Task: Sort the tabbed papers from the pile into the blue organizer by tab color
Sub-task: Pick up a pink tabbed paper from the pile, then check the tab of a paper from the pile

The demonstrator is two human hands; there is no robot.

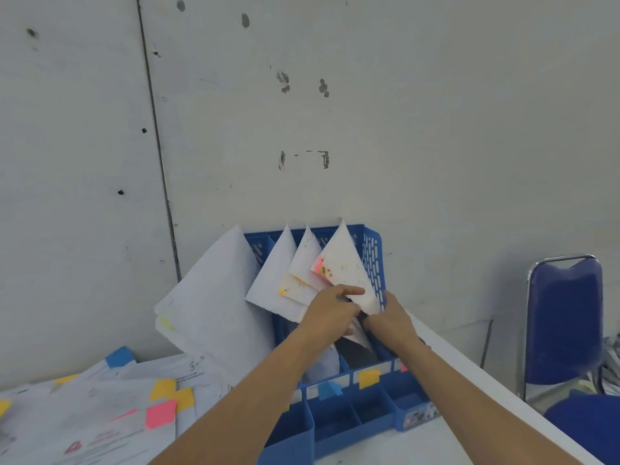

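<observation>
Head: pointed papers (342, 263), perforated blue organizer (372, 260)

The person shows two slender forearms, bare along the whole length in view; the left hand (330, 312) and the right hand (391, 322) are bare as well; finer detail is blurred.

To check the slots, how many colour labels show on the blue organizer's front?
3: blue label left, yellow label middle, pink label right, partly behind the right forearm. The left forearm may hide another.
</observation>
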